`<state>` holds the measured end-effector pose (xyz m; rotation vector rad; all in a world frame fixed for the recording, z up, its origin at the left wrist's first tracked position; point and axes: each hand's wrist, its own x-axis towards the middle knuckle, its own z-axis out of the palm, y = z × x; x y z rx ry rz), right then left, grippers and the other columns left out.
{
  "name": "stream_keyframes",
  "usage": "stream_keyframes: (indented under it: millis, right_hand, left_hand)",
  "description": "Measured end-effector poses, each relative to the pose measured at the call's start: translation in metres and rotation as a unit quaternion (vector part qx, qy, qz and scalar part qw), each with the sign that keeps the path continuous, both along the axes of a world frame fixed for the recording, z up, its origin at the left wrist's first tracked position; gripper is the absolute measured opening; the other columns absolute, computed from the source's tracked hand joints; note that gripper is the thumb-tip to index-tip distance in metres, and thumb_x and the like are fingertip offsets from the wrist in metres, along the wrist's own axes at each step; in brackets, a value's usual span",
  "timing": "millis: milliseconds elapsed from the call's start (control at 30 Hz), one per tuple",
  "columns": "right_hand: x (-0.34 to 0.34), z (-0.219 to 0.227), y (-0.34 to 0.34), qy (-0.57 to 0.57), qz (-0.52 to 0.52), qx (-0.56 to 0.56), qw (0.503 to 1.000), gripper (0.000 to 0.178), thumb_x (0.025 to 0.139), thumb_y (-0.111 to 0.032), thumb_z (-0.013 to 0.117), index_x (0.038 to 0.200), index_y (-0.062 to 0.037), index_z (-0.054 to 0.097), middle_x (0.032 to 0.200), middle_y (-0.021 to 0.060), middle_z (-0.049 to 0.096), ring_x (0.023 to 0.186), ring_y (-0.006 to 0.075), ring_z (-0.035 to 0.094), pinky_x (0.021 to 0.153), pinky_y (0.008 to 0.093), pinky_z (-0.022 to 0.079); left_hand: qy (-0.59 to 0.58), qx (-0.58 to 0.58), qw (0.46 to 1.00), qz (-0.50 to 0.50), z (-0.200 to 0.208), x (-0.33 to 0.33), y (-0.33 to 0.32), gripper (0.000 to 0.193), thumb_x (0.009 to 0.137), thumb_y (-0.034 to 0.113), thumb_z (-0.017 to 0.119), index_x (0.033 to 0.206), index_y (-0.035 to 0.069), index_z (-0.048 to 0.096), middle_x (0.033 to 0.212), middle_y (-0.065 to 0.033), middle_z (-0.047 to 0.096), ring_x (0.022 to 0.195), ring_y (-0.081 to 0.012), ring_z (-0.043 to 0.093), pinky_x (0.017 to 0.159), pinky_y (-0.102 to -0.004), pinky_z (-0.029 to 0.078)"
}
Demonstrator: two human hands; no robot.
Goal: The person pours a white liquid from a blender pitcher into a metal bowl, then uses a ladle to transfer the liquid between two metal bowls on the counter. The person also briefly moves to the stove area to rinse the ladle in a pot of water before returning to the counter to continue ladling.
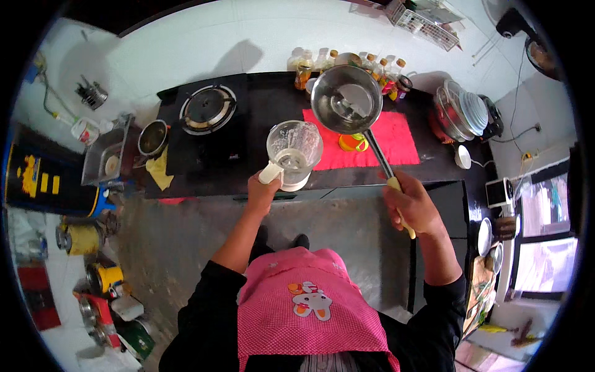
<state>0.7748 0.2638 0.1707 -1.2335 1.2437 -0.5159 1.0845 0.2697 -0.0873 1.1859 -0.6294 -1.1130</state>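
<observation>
My left hand (260, 194) is closed round the cream handle of a clear blender jug (296, 149), held near the counter's front edge. The jug's inner walls look wet or streaked, and its base is cream. In my right hand (414, 203) is the pale yellow end of a long handle belonging to a steel saucepan (338, 118). The pan is raised over the counter to the right of the jug, its inside showing. Some shiny liquid or reflection lies in its bottom; I cannot tell which. Beneath it, a small orange and yellow cup (352, 143) stands on a red cloth (396, 139).
A gas stove (209, 110) sits on the dark counter (266, 93) at left, beside a metal pot (153, 137) and a sink (106, 155). Several bottles (383, 69) line the wall behind the saucepan. Stacked bowls and baskets (458, 111) stand at right, near a white cup (463, 157).
</observation>
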Motion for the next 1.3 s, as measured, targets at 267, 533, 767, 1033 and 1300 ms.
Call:
stream_keyframes:
  millis: [267, 533, 767, 1033, 1300]
  right_hand:
    - [0.058, -0.033, 0.009, 0.226, -0.020, -0.122, 0.966, 0.042, 0.094, -0.015, 0.061, 0.131, 0.0034, 0.051, 0.067, 0.0114, 0.055, 0.056, 0.0207, 0.058, 0.054, 0.0382, 0.048]
    - [0.110, -0.054, 0.053, 0.326, -0.067, -0.279, 0.901, 0.046, 0.090, -0.007, 0.063, 0.134, 0.0019, 0.049, 0.078, 0.0244, 0.063, 0.072, 0.0427, 0.066, 0.062, 0.0446, 0.052]
    - [0.129, -0.067, 0.078, 0.439, -0.077, -0.407, 0.797, 0.057, 0.089, -0.003, 0.062, 0.143, -0.0028, 0.045, 0.077, 0.0186, 0.062, 0.065, 0.0386, 0.064, 0.056, 0.0470, 0.051]
    - [0.138, -0.121, 0.105, 0.550, -0.075, -0.451, 0.699, 0.067, 0.088, -0.005, 0.062, 0.151, -0.0095, 0.041, 0.081, 0.0156, 0.063, 0.062, 0.0344, 0.064, 0.054, 0.0466, 0.052]
    - [0.202, -0.132, 0.183, 0.013, -0.410, -0.146, 0.900, 0.048, 0.098, -0.016, 0.061, 0.143, -0.0035, 0.050, 0.071, 0.0015, 0.051, 0.051, 0.0105, 0.049, 0.046, 0.0297, 0.043]
  left_hand:
    - [-0.017, 0.038, 0.991, -0.130, -0.006, 0.038, -0.035, 0.030, 0.079, 0.003, 0.068, 0.108, -0.003, 0.070, 0.095, -0.0028, 0.071, 0.084, -0.0096, 0.065, 0.073, -0.0269, 0.051]
    - [-0.048, -0.001, 0.978, -0.204, -0.006, 0.058, -0.038, 0.025, 0.083, 0.009, 0.071, 0.106, 0.000, 0.070, 0.095, -0.0002, 0.070, 0.087, -0.0096, 0.064, 0.079, -0.0271, 0.050]
    - [-0.216, -0.066, 0.962, -0.155, -0.030, 0.088, -0.012, 0.051, 0.080, 0.007, 0.076, 0.128, 0.002, 0.058, 0.128, -0.0119, 0.059, 0.118, -0.0207, 0.057, 0.094, -0.0358, 0.051]
    - [0.065, 0.256, 0.945, -0.192, -0.070, 0.256, 0.181, 0.044, 0.090, 0.009, 0.072, 0.131, 0.007, 0.058, 0.116, -0.0057, 0.062, 0.105, -0.0170, 0.063, 0.087, -0.0383, 0.055]
    - [0.281, 0.342, 0.897, 0.014, -0.200, 0.472, 0.317, 0.017, 0.092, 0.018, 0.069, 0.105, 0.010, 0.064, 0.095, -0.0050, 0.064, 0.090, -0.0222, 0.064, 0.085, -0.0427, 0.056]
